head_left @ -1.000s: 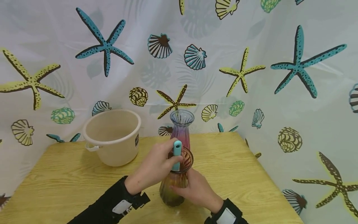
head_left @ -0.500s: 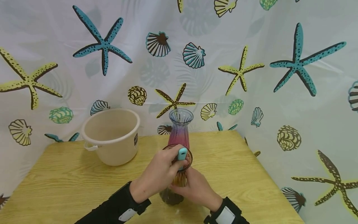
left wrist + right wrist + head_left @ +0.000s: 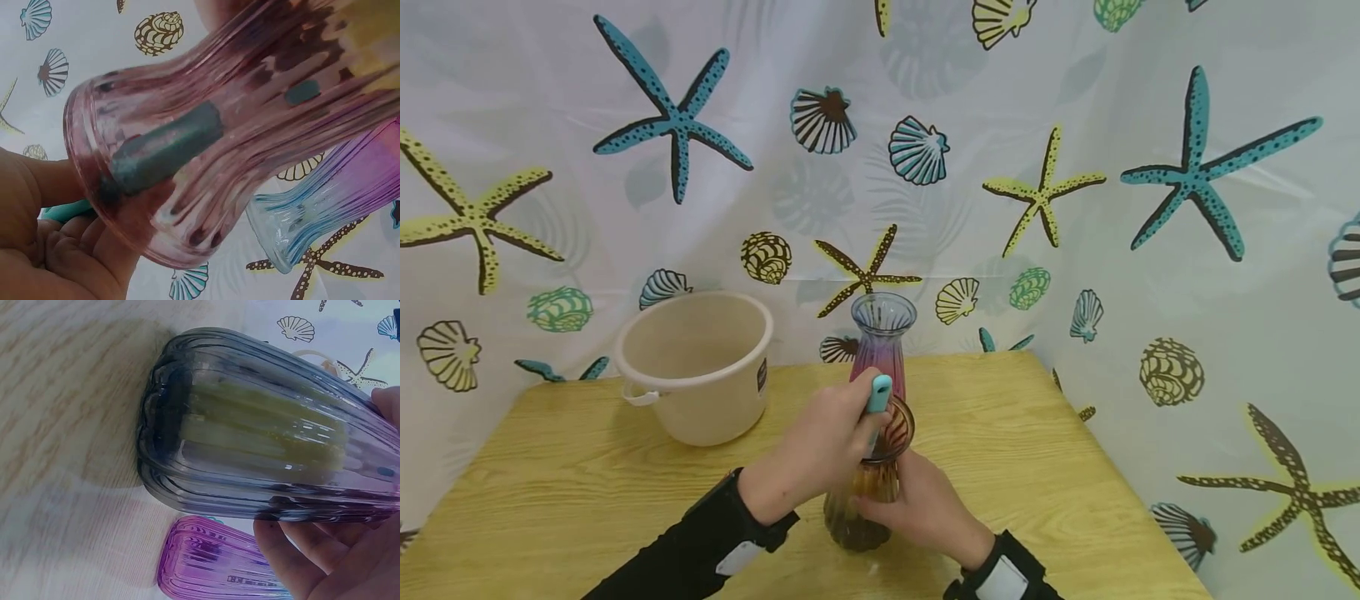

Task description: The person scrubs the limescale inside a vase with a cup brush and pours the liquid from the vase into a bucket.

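Note:
My left hand (image 3: 816, 446) grips the teal handle (image 3: 880, 396) of a bottle brush, which goes down into the mouth of a ribbed amber-brown glass vase (image 3: 859, 512). Inside that vase, the right wrist view shows the brush's yellow sponge head (image 3: 262, 431) through the glass. My right hand (image 3: 928, 504) holds the vase around its side, the fingers partly hidden behind it. The vase's base rests on the table. Just behind stands a second ribbed vase (image 3: 880, 354), blue at the rim and pink lower down, which neither hand holds.
A cream plastic bucket (image 3: 715, 412) with a side handle stands at the back left of the wooden table (image 3: 587, 500). A white sheet (image 3: 850, 50) printed with starfish and shells hangs behind and along the right side.
My left hand pushed the brush handle lower into the vase half a second ago and has since drawn it up again. My right hand stays around the vase.

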